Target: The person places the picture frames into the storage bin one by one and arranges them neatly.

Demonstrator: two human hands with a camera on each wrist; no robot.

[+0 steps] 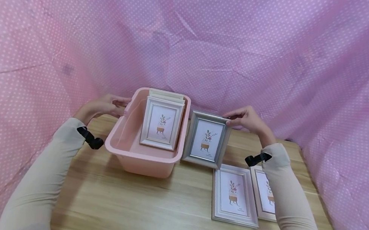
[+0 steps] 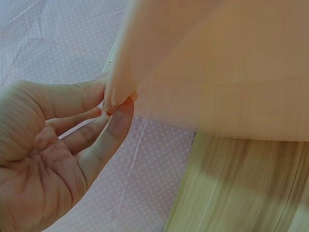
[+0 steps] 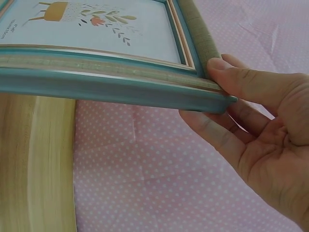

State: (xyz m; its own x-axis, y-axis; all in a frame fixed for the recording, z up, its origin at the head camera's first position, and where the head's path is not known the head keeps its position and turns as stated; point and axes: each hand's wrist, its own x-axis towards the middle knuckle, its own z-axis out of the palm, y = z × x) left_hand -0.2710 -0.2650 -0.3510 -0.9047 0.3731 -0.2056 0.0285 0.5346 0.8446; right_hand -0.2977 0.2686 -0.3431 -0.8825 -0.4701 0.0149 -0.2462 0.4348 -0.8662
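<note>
Two hands pinching. Right hand grips gray picture frame at upper right corner between thumb and fingers; frame held tilted, just right of pink tub. Left hand pinches tub's left rim. Inside tub, pale frames stand leaning. On wooden table, two flat white frames, one partly behind sleeve.
</note>
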